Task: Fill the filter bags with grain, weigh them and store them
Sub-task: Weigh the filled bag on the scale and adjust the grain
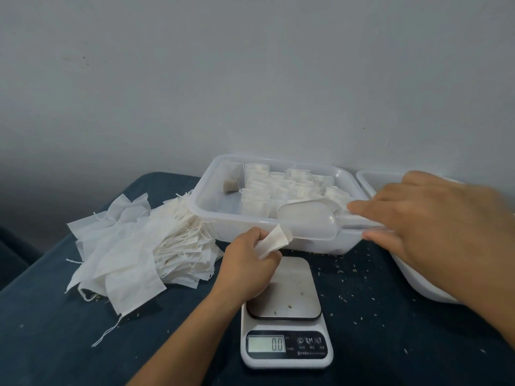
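Dark blue table against a bare grey wall, and we're mid-batch with plenty left to bag

Left hand (248,256) is pinched shut on one filter bag (274,240), holding it just above the scale (285,313), which shows zeros; right hand (434,227), blurred, grips the handle of the clear scoop (309,220) tipped toward the bag's mouth. Behind them, the storage tub (211,190) already holds rows of filled bags (281,188), while a big heap of empty bags (139,246) waits at left. Whether grain is in the scoop is hard to tell, and the second tub (373,179) at right is mostly hidden
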Tool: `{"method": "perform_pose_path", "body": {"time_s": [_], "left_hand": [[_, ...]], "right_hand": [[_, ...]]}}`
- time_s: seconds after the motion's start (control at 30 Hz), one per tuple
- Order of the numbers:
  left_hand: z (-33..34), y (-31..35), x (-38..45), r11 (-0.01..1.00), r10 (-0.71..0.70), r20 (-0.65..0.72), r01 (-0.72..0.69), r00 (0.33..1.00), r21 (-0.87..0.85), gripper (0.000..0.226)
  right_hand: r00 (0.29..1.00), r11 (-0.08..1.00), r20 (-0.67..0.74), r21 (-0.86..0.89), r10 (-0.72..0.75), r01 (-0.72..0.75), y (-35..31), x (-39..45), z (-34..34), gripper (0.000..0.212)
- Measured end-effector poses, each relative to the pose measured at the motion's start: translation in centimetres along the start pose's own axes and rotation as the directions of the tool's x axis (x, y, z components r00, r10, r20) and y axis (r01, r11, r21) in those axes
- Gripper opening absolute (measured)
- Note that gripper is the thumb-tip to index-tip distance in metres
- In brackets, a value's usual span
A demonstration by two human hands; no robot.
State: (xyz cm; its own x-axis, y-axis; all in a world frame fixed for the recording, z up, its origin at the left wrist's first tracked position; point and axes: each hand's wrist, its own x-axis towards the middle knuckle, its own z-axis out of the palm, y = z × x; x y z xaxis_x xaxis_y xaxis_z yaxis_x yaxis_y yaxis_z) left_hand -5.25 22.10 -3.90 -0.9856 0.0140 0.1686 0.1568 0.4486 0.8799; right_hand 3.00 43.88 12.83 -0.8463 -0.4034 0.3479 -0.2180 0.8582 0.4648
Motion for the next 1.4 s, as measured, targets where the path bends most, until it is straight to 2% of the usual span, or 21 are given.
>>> {"method": "perform_pose_path", "body": {"time_s": [0.07,0.17,0.23,0.3,0.37,0.43,0.5,0.53,0.63,0.77,0.93,1.0,1.1,1.27,1.33,1.4], "left_hand": [[0.0,0.0,0.0,0.999,-0.025,0.015,0.026,1.000,-0.024,0.010],[0.0,0.1,0.1,0.993,-0.066,0.037,0.070,0.997,-0.100,0.013],[-0.1,0.3,0.1,0.978,-0.087,0.053,0.095,0.995,-0.183,0.012],[-0.2,0.7,-0.1,0.937,-0.104,0.106,0.133,0.989,-0.324,0.010],[-0.3,1.1,-0.3,0.862,-0.136,0.181,0.207,0.974,-0.464,0.013],[-0.5,1.5,-0.4,0.790,-0.154,0.282,0.290,0.947,-0.541,0.021],[-0.8,1.7,-0.5,0.734,-0.115,0.422,0.363,0.899,-0.574,0.028],[-0.9,1.7,-0.6,0.706,-0.074,0.492,0.395,0.867,-0.589,0.030],[-1.1,1.8,-1.0,0.646,0.042,0.632,0.461,0.774,-0.608,0.030],[-1.1,1.9,-1.2,0.613,0.083,0.693,0.512,0.716,-0.602,0.033],[-0.8,2.0,-1.4,0.652,0.159,0.738,0.491,0.656,-0.577,0.043],[-0.9,1.7,-1.1,0.683,0.161,0.707,0.439,0.689,-0.583,0.047],[-0.9,1.0,-0.5,0.726,0.171,0.593,0.306,0.787,-0.616,0.042],[-0.1,1.0,-0.3,0.807,0.149,0.285,0.050,0.947,-0.588,0.033],[0.2,1.0,-0.3,0.821,0.129,0.206,0.012,0.970,-0.570,0.030],[0.2,1.3,-0.3,0.830,0.130,0.182,-0.006,0.975,-0.558,0.013]], "right_hand": [[0.985,0.993,-0.167,0.120,0.033,-0.013,0.7,-0.6,1.4,0.024],[0.974,0.970,-0.211,0.242,0.080,-0.027,1.3,-1.0,3.2,0.031],[0.964,0.920,-0.158,0.364,0.214,-0.144,1.7,-1.0,4.4,0.027],[0.935,0.820,0.023,0.472,0.354,-0.322,1.7,-0.7,6.2,0.032],[0.905,0.646,0.223,0.640,0.362,-0.416,0.8,-0.2,8.4,0.031],[0.881,0.358,0.350,0.816,0.317,-0.453,-1.1,0.6,10.0,0.021],[0.884,0.070,0.395,0.903,0.250,-0.423,-3.3,1.3,11.4,0.023],[0.896,-0.033,0.394,0.918,0.206,-0.396,-4.3,1.6,11.8,0.022],[0.933,-0.215,0.341,0.925,0.111,-0.312,-6.3,1.9,12.3,0.024],[0.957,-0.261,0.257,0.941,0.135,-0.216,-6.3,1.6,12.0,0.021],[0.948,-0.320,0.197,0.941,0.251,-0.111,-6.7,0.9,11.9,0.021],[0.938,-0.294,0.173,0.952,0.301,-0.081,-6.8,0.8,11.9,0.022],[0.913,-0.292,0.156,0.955,0.378,-0.043,-6.8,0.6,12.1,0.022],[0.892,-0.305,0.164,0.952,0.420,-0.032,-6.9,0.5,12.9,0.022],[0.885,-0.305,0.180,0.951,0.430,-0.046,-6.9,0.5,13.3,0.022],[0.866,-0.282,0.193,0.957,0.461,-0.063,-6.9,0.6,13.6,0.023]]}}
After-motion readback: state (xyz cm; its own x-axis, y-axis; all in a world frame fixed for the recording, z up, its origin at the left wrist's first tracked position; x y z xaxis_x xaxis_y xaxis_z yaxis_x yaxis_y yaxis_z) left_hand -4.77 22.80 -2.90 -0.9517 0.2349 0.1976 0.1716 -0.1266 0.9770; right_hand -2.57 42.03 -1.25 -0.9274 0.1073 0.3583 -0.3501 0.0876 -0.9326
